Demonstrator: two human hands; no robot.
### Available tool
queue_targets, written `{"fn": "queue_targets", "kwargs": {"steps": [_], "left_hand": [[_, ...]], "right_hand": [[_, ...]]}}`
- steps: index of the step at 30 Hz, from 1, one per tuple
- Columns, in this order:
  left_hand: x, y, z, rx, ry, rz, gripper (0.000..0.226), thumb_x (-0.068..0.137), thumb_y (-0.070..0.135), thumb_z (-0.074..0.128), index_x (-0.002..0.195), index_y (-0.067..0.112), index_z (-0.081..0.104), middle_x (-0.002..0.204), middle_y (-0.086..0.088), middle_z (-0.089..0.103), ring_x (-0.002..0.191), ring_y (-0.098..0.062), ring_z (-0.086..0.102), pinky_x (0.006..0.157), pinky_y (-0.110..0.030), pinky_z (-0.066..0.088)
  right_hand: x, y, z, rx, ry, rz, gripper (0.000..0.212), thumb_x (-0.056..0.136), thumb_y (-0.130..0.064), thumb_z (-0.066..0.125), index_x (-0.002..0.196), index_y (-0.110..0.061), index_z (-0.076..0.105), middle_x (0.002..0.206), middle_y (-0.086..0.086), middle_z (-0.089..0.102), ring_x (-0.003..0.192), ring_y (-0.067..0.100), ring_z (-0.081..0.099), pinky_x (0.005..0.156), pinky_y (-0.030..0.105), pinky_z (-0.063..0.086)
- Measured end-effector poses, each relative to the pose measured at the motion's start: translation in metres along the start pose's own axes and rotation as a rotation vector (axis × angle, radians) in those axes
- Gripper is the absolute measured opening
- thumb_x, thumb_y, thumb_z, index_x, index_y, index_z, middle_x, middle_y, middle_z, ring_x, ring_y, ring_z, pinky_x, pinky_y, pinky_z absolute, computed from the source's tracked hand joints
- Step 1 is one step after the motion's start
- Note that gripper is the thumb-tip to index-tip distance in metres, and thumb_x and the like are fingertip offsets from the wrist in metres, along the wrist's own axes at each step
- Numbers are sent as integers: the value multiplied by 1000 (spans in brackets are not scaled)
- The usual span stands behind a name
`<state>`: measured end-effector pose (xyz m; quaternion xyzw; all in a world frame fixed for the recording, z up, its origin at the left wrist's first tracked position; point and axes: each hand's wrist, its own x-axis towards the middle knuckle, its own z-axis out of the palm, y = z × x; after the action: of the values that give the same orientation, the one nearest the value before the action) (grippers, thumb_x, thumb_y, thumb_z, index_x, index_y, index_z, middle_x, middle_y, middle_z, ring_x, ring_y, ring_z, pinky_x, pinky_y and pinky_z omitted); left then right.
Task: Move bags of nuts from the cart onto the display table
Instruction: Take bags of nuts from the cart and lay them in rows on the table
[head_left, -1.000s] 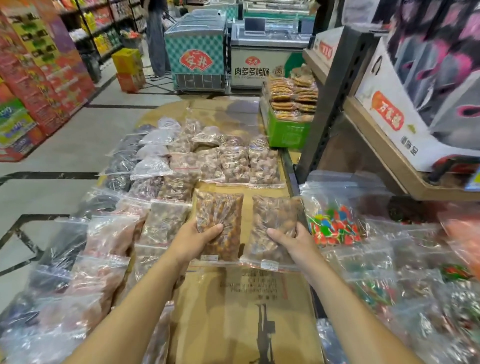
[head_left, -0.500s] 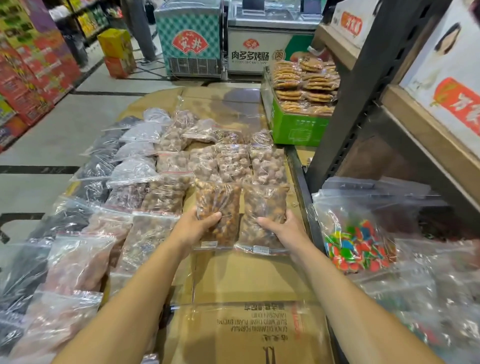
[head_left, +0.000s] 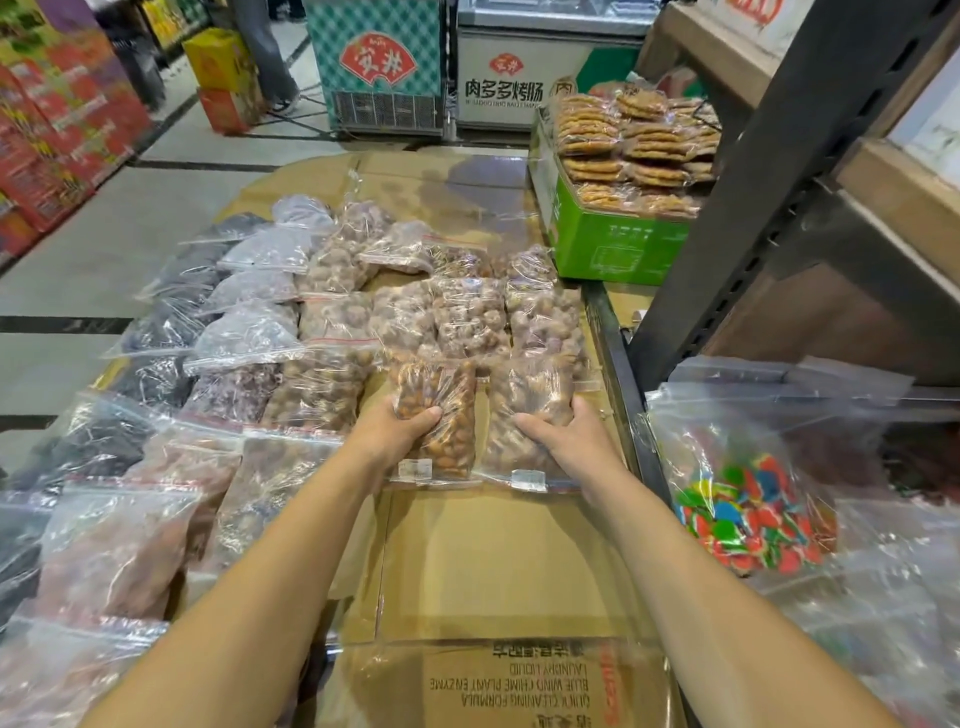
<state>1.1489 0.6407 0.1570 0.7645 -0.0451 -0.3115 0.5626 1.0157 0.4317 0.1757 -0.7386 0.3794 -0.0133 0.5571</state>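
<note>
Pale tiled floor (head_left: 135, 228) with dark stripes — a teal freezer (head_left: 379, 62) beyond (Chinese lettering on it), dark metal shelving (head_left: 769, 182) at right.

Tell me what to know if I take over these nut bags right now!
Left hand grips a clear plastic bag of glossy brown nuts.
Right hand grips a clear plastic bag of paler round nuts.
Both bags are side by side at the near end of the rows of filled clear bags on the cardboard-covered display table.
Done: many bags laid out.
To do: let go of these two, then fetch more; I cannot pick out the cart.
</note>
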Motion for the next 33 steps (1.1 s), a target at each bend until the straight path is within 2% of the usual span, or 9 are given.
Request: {"fn": "queue_targets", "kwargs": {"steps": [4, 7, 12, 18, 21, 24, 27, 29, 33], "left_hand": [[-4, 5, 4, 182, 66, 18, 17, 97, 30, 76, 106, 15, 76, 95, -4, 82, 96, -26, 79, 90, -40, 61], [-7, 6, 6, 315, 129, 39, 21, 97, 37, 75, 101, 16, 73, 94, -8, 81, 90, -27, 77, 77, -35, 57], [15, -20, 2, 513, 236, 83, 81, 63, 80, 60, 120, 22, 64, 108, -3, 74, 101, -28, 73, 92, -51, 61], [-20, -5, 5, 689, 209, 82, 91, 80, 82, 61, 142, 16, 50, 137, -10, 65, 122, -31, 65, 102, -53, 57], [-55, 9, 9, 849, 166, 90, 68, 99, 51, 63, 152, 11, 46, 155, -12, 53, 140, -32, 54, 116, -54, 47], [-95, 21, 13, 1010, 139, 130, 65, 103, 50, 57, 155, 13, 45, 161, -11, 47, 144, -31, 50, 119, -51, 44], [-134, 26, 15, 1162, 107, 160, 69, 109, 48, 46, 165, 13, 28, 168, -9, 37, 152, -32, 41, 126, -51, 33], [-158, 28, 16, 1221, 93, 181, 70, 109, 49, 42, 167, 13, 24, 171, -10, 32, 155, -34, 35, 127, -53, 29], [-203, 27, 16, 1299, 85, 229, 65, 108, 52, 42, 161, 14, 36, 170, -10, 34, 156, -35, 32, 130, -55, 21]], "right_hand": [[6, -4, 2, -99, 9, -7, 64, 83, -54, 86, 128, -21, 54, 133, -6, 66, 117, 19, 64, 103, 39, 50], [9, -4, 2, -183, 58, -12, 94, 77, -68, 83, 150, -19, 51, 148, 0, 62, 133, 26, 60, 111, 46, 49], [4, -3, -1, -281, 96, -2, 106, 83, -71, 75, 165, -18, 32, 166, 8, 41, 149, 32, 45, 117, 48, 41], [-17, -7, -1, -483, 101, -5, 86, 100, -63, 56, 165, -13, 29, 170, 12, 30, 154, 34, 34, 120, 49, 35], [-37, -12, 0, -617, 74, -39, 81, 103, -56, 50, 166, -10, 26, 171, 14, 28, 157, 34, 27, 125, 49, 29], [-66, -19, 2, -787, 43, -113, 71, 106, -49, 47, 165, -13, 29, 169, 13, 34, 157, 33, 28, 126, 50, 25], [-101, -22, 2, -915, 13, -190, 63, 106, -39, 46, 163, -14, 35, 172, 11, 30, 157, 33, 27, 128, 50, 22], [-129, -24, 0, -972, 4, -230, 63, 105, -35, 47, 162, -12, 33, 169, 12, 34, 152, 36, 34, 125, 51, 28], [-189, -27, -6, -1063, 13, -280, 78, 105, -35, 51, 167, -7, 12, 171, 15, 29, 156, 36, 28, 128, 50, 22]]}}
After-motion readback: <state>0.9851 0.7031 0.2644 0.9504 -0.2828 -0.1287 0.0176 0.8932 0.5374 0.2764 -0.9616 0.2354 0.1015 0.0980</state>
